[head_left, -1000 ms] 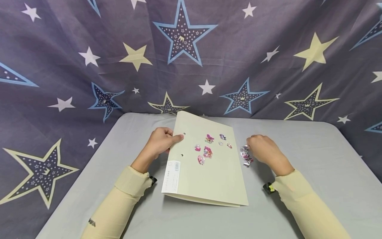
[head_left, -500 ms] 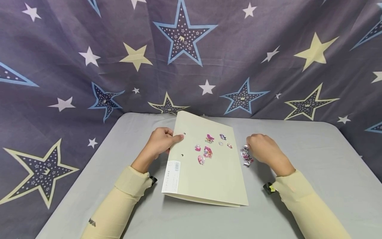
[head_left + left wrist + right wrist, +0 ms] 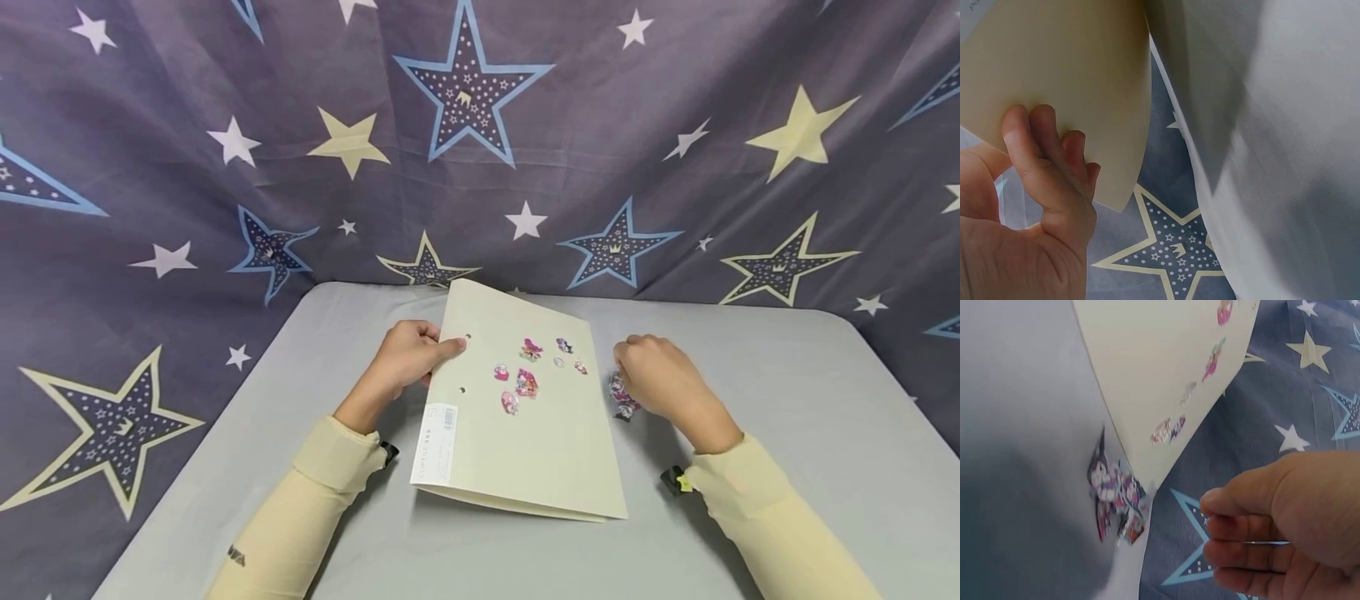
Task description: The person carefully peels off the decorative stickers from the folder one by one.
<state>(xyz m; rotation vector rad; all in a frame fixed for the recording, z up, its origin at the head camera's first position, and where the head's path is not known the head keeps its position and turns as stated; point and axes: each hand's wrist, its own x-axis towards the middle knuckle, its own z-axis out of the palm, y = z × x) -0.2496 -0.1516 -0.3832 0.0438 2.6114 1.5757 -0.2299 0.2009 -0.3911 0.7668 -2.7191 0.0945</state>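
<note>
My left hand (image 3: 411, 354) grips the left edge of a cream file folder (image 3: 555, 450), thumb on the front cover. In the left wrist view, the fingers (image 3: 1054, 144) of that hand press the folder's back side. The folder is tilted, its near lower edge slightly parted. Several shiny colourful stickers (image 3: 527, 383) lie on its upper cover. My right hand (image 3: 663, 379) hovers beside the right edge with curled fingers, thumb against the index finger; nothing shows between them. Just left of it, a small pile of loose stickers (image 3: 1116, 497) lies on the table, partly hidden by that hand in the head view.
A white label (image 3: 437, 446) with a barcode and two punched holes mark the folder's left side. Grey cloth covers the table (image 3: 795, 400). A dark curtain with stars (image 3: 570, 150) hangs behind the table's far edge.
My right hand has shifted slightly left, covering more of the sticker pile in the head view. The left hand keeps its grip on the folder. The head view has shifted a little.
</note>
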